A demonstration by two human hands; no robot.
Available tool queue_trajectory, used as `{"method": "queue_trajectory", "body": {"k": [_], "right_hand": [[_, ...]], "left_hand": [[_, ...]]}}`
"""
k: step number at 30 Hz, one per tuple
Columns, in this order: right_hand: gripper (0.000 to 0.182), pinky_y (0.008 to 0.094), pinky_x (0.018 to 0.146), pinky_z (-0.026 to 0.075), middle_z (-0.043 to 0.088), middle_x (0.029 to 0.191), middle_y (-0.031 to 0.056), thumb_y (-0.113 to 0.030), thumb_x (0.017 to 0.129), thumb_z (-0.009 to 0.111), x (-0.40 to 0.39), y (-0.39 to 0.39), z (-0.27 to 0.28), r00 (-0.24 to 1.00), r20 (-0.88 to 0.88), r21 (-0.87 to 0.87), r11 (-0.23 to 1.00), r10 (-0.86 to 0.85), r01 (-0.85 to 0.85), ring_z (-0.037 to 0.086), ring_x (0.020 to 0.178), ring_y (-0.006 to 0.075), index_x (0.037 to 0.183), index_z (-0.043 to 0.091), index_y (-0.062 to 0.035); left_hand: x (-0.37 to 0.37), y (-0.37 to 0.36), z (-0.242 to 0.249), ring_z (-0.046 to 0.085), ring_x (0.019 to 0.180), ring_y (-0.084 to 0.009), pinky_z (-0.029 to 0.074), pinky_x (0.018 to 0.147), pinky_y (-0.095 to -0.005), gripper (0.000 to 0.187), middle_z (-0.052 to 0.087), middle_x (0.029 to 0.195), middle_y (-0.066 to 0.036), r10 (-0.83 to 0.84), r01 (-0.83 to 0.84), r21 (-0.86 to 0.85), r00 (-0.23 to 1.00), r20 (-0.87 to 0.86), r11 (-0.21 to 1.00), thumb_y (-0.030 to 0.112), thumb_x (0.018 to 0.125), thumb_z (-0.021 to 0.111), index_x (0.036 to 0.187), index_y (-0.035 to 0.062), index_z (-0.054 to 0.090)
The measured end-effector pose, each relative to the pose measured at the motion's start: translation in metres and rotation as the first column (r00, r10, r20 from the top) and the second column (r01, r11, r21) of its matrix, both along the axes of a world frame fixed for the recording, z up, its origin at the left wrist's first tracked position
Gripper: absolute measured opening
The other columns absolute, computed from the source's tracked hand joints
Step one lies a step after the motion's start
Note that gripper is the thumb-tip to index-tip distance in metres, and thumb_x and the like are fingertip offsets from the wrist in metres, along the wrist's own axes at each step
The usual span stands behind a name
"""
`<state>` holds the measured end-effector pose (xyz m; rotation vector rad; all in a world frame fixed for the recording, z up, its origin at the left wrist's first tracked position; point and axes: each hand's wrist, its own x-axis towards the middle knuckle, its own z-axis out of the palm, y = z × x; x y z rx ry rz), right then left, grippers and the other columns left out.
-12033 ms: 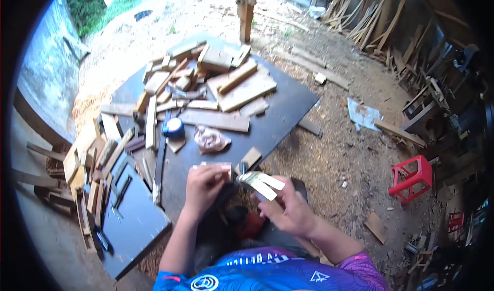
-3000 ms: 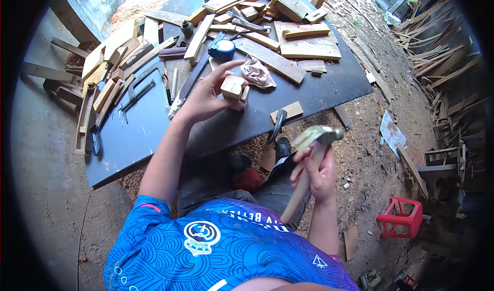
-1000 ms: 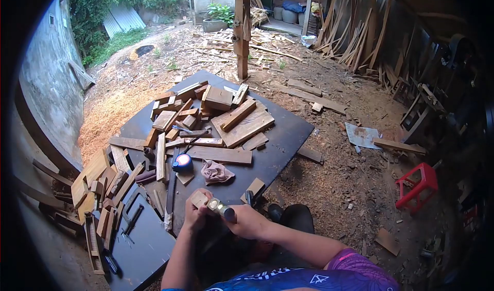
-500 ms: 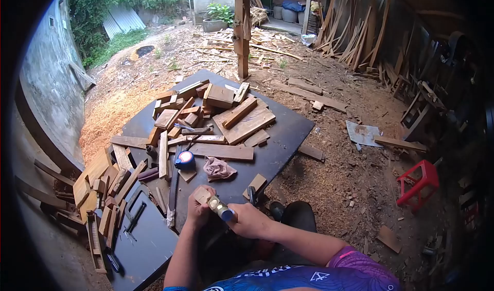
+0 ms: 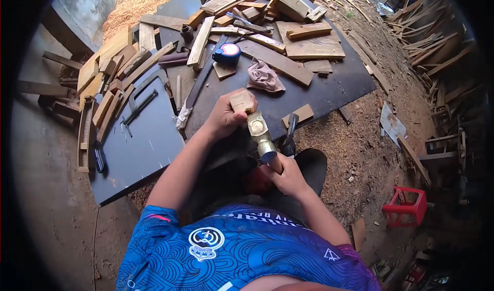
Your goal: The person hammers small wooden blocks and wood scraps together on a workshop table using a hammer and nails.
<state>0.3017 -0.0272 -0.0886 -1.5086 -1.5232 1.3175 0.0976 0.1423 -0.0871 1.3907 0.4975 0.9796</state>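
Note:
My left hand (image 5: 225,118) is closed around a small wooden block (image 5: 243,101), its end face turned up, above the near edge of the dark table (image 5: 206,93). In my right hand (image 5: 289,177) is the wooden handle of a hammer. The brass-coloured hammer head (image 5: 258,131) sits just below the block, very close to it in this view. Beyond my hands a crumpled pinkish cloth (image 5: 265,76) and a blue tape measure (image 5: 227,54) lie on the table. A black clamp (image 5: 291,134) grips the table edge beside a wood piece (image 5: 298,115).
Wood offcuts (image 5: 306,31) are heaped across the far half of the table, with more (image 5: 105,106) at the left. A metal clamp (image 5: 140,106) and a blue-black knife (image 5: 99,157) lie on the left part. A red stool (image 5: 405,206) stands on the ground at right.
My view has tilted down, so more of my shirt shows. The hammer has swung so its head points up toward the block, with more of its handle visible. Both hands keep their hold.

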Motion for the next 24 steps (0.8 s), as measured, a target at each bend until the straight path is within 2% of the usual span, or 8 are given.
{"method": "queue_trajectory", "body": {"k": [4,6,8,9,13,19,23,24], "right_hand": [[0.028,0.0333,0.066,0.047,0.065,0.083,0.0056,-0.027,0.093,0.077,-0.004,0.001,-0.015,0.999,0.033,0.035,0.999,-0.039,0.038,0.056,0.075,0.0097,0.099,0.065,-0.0029],[0.022,0.0335,0.063,0.046,0.063,0.080,0.0057,-0.020,0.093,0.077,-0.008,0.006,-0.028,0.999,0.035,0.066,0.997,-0.036,0.034,0.056,0.073,0.0123,0.094,0.064,-0.0021],[0.022,0.0364,0.064,0.047,0.061,0.079,0.0073,-0.019,0.093,0.076,-0.011,0.015,-0.034,0.995,0.042,0.238,0.968,-0.095,0.083,0.058,0.071,0.0188,0.094,0.062,-0.0012],[0.022,0.0374,0.061,0.050,0.066,0.066,0.0110,-0.017,0.089,0.075,-0.016,0.020,-0.044,0.986,-0.003,0.359,0.920,-0.167,0.157,0.066,0.062,0.0224,0.076,0.065,-0.0014],[0.023,0.0373,0.059,0.049,0.062,0.061,0.0094,-0.015,0.084,0.075,-0.024,0.023,-0.055,0.981,0.031,0.379,0.911,-0.191,0.165,0.063,0.057,0.0238,0.070,0.062,-0.0030],[0.025,0.0391,0.062,0.050,0.061,0.060,0.0073,-0.017,0.083,0.077,-0.035,0.023,-0.058,0.963,-0.070,0.336,0.903,-0.260,0.269,0.064,0.058,0.0223,0.071,0.061,-0.0028],[0.023,0.0372,0.059,0.048,0.062,0.062,0.0080,-0.015,0.086,0.074,-0.031,0.022,-0.055,0.975,-0.014,0.320,0.923,-0.223,0.215,0.063,0.058,0.0221,0.073,0.061,-0.0017],[0.024,0.0351,0.057,0.046,0.061,0.062,0.0062,-0.016,0.089,0.073,-0.026,0.021,-0.049,0.986,-0.006,0.249,0.955,-0.164,0.161,0.060,0.056,0.0191,0.073,0.060,-0.0023]], "left_hand": [[-0.002,0.002,-0.002,0.055,0.083,-0.0121,0.045,0.072,-0.0271,0.086,0.059,0.090,-0.003,-0.001,0.001,0.011,1.000,-0.028,1.000,0.085,0.071,0.073,0.098,0.0052,0.058],[-0.001,0.002,-0.001,0.056,0.083,-0.0120,0.046,0.072,-0.0270,0.086,0.060,0.090,-0.003,-0.016,0.017,0.009,0.999,-0.038,1.000,0.086,0.071,0.071,0.097,0.0053,0.058],[-0.001,0.003,0.000,0.057,0.085,-0.0124,0.047,0.074,-0.0270,0.087,0.061,0.091,-0.004,0.043,-0.041,0.028,0.998,-0.039,0.999,0.088,0.074,0.066,0.098,0.0052,0.058],[-0.002,0.005,-0.001,0.057,0.085,-0.0124,0.047,0.074,-0.0270,0.087,0.061,0.091,-0.004,0.048,-0.047,0.023,0.998,-0.039,0.999,0.088,0.074,0.066,0.098,0.0052,0.058],[-0.004,0.008,0.001,0.059,0.087,-0.0147,0.050,0.079,-0.0303,0.092,0.062,0.092,-0.006,0.076,-0.074,0.030,0.993,-0.095,0.997,0.093,0.079,0.052,0.098,0.0035,0.058],[-0.003,0.009,0.008,0.059,0.087,-0.0149,0.049,0.080,-0.0302,0.093,0.062,0.090,-0.006,0.074,-0.078,-0.032,0.993,-0.096,0.996,0.095,0.079,0.050,0.097,0.0037,0.058],[-0.001,0.007,0.007,0.059,0.087,-0.0147,0.049,0.081,-0.0300,0.093,0.063,0.090,-0.006,0.091,-0.095,-0.042,0.992,-0.084,0.995,0.095,0.079,0.049,0.096,0.0042,0.058],[-0.001,0.007,0.005,0.059,0.088,-0.0147,0.049,0.081,-0.0302,0.093,0.063,0.091,-0.006,0.112,-0.115,-0.040,0.991,-0.070,0.993,0.095,0.078,0.051,0.097,0.0044,0.058]]}}
